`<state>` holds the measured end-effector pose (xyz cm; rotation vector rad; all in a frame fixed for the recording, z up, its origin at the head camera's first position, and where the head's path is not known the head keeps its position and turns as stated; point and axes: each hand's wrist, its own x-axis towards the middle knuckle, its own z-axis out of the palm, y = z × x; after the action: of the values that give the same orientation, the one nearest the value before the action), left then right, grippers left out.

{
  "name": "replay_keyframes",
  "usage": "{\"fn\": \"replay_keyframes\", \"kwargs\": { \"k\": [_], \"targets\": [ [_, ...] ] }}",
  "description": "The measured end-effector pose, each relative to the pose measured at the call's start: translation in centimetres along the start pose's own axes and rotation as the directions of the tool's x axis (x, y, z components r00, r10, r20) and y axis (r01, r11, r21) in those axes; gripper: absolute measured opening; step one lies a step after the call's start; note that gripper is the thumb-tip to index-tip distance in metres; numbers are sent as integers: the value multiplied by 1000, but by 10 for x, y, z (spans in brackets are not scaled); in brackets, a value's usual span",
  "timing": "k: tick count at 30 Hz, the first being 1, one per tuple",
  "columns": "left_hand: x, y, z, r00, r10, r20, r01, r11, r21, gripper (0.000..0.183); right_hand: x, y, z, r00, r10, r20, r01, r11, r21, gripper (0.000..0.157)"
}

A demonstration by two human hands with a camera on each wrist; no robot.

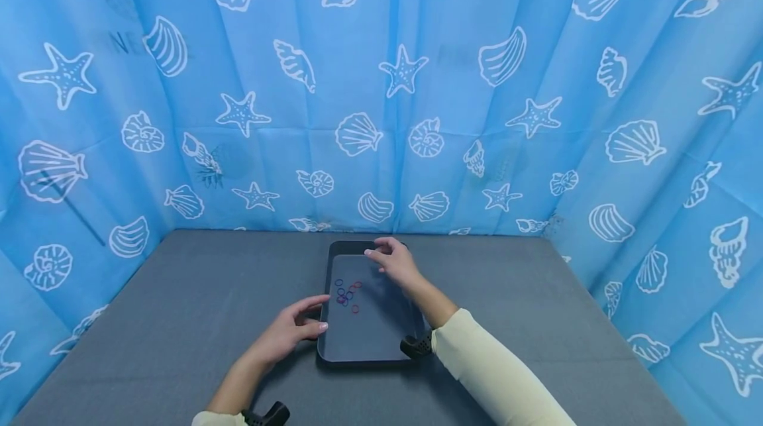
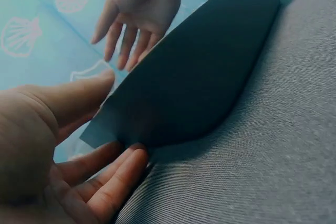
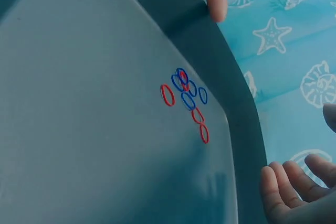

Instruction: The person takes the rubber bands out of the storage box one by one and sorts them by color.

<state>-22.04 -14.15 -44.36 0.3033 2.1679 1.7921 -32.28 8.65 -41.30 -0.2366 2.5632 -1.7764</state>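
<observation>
A dark grey rectangular tray (image 1: 375,340) lies on the table. Thin red and blue rings (image 1: 342,300), several of each colour, are gathered in its left part; a few overlap in the right wrist view, where one red ring (image 3: 167,95) sits apart. My left hand (image 1: 286,336) is at the tray's left side, its fingertips right at the wall, thumb nearer me. In the left wrist view the thumb is by the upper rim and the other fingers are lower along the outer wall. Over the tray's far right corner my right hand (image 1: 395,262) hovers, fingers loosely bent, nothing between them.
A grey cloth (image 1: 208,307) covers the table around the tray. Behind and along both sides hangs a blue curtain (image 1: 369,95) with white shells and starfish. Each wrist wears a black band (image 1: 417,346), close beside the tray's near right edge on the right arm.
</observation>
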Motion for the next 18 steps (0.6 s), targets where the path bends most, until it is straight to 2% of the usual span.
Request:
{"fn": "replay_keyframes", "kwargs": {
  "k": [4, 8, 11, 18],
  "targets": [
    [1, 0, -1, 1000, -5, 12, 5, 1000, 15, 58, 4, 6, 8, 999, 12, 35, -8, 994, -111, 47],
    [0, 0, -2, 1000, -12, 16, 12, 1000, 22, 59, 6, 16, 16, 996, 35, 87, -14, 971, -238, 48],
    [0, 0, -2, 1000, -14, 10, 14, 1000, 28, 57, 8, 23, 20, 992, 39, 121, -5, 963, -268, 47],
    [0, -2, -1, 1000, -3, -11, 3, 999, 33, 56, 11, 29, 24, 990, 26, 136, 18, 950, -311, 39]
  ]
}}
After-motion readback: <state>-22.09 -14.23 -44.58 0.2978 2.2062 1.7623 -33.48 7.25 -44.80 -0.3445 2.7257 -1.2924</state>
